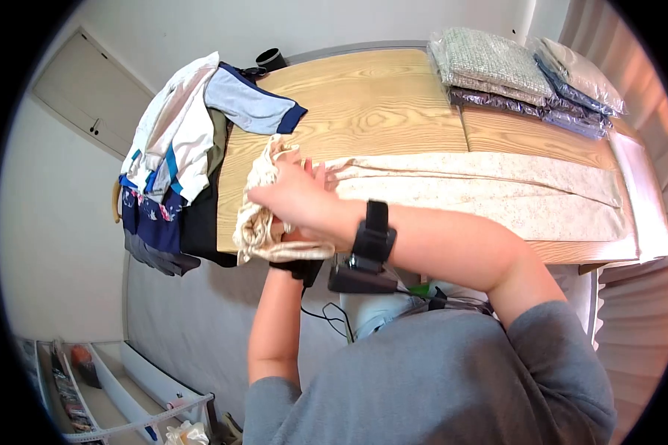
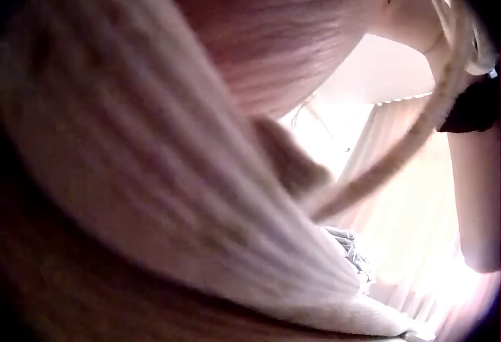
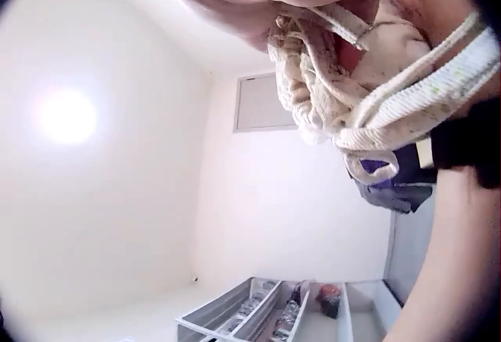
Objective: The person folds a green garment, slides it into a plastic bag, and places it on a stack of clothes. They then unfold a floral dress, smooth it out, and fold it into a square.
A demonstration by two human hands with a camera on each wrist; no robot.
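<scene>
A pair of cream patterned trousers [image 1: 453,185] lies along the table, its two legs stretched to the right. At the left end the waist is bunched up, with ribbed cloth and a loop of band hanging over the table's front edge. My right hand [image 1: 295,191] grips the bunched cloth from above. In the right wrist view the gathered waist [image 3: 305,76] hangs just below that hand. My left hand [image 1: 293,236] is in among the folds under the right one, its fingers mostly hidden. Ribbed cloth [image 2: 156,146] stretches close across the left wrist view.
A pile of clothes [image 1: 174,133] hangs over the table's left end, with a grey-and-navy garment [image 1: 249,100] beside it. Plastic-wrapped folded textiles [image 1: 497,70] are stacked at the back right. A black cup-like object [image 1: 271,59] stands behind. Divided bins [image 1: 119,386] sit low at left.
</scene>
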